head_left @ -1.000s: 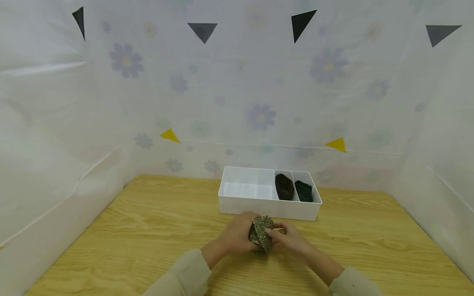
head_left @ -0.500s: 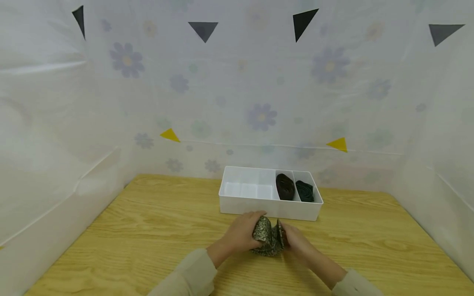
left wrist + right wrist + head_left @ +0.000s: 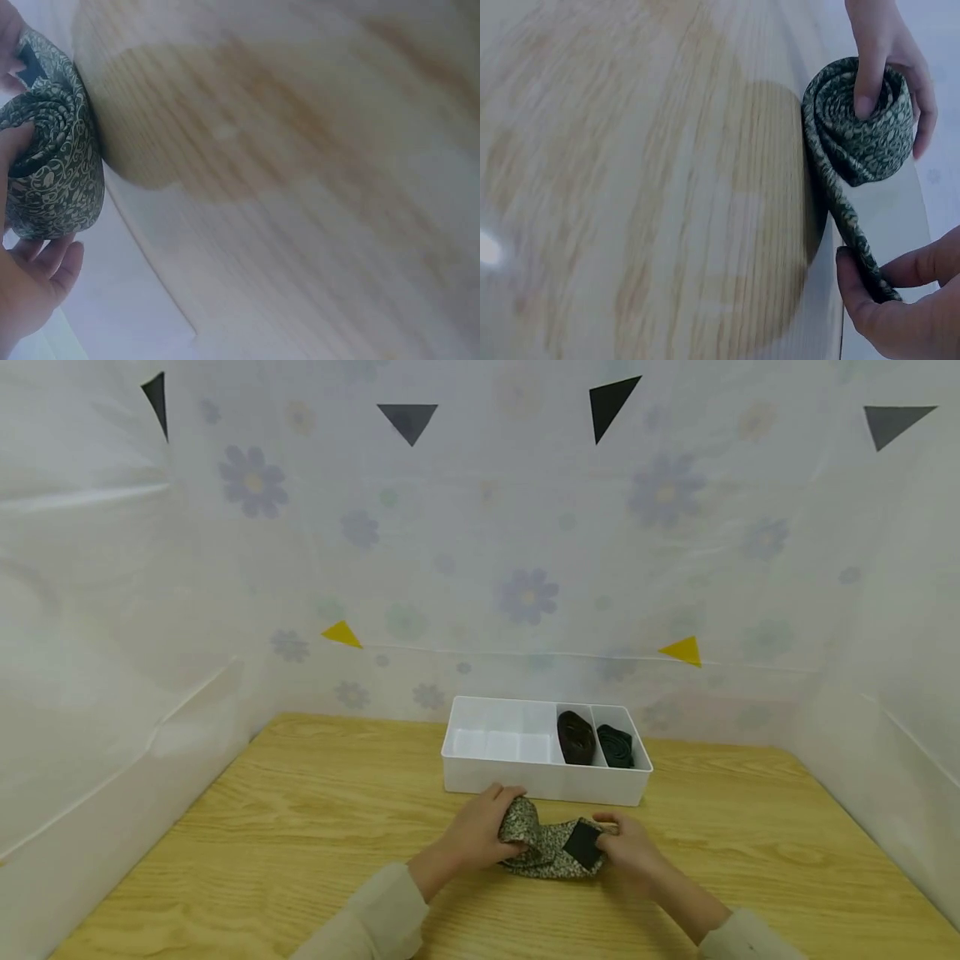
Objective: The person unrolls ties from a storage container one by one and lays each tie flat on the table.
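Note:
A patterned green-and-cream necktie (image 3: pixel 551 853) lies over the table just in front of the white box, mostly wound into a coil. My left hand (image 3: pixel 480 828) grips that coil, its thumb at the spiral's centre in the right wrist view and its fingers around the outer side. The loose end reaches to the right, where a dark lining patch (image 3: pixel 583 845) shows. My right hand (image 3: pixel 633 853) pinches this end between thumb and fingers. Seen from the left wrist, the necktie's coil (image 3: pixel 64 187) shows several tight layers.
Behind the hands stands a white divided box (image 3: pixel 540 783). Its two right compartments hold a dark brown coil (image 3: pixel 576 739) and a dark green coil (image 3: pixel 616 747). White flower-print sheeting (image 3: pixel 450 568) hangs around the wooden table (image 3: pixel 315 827).
The necktie's outer end has come away from the coil and stretched to the right. My right hand has moved right with it, while my left hand stays on the coil.

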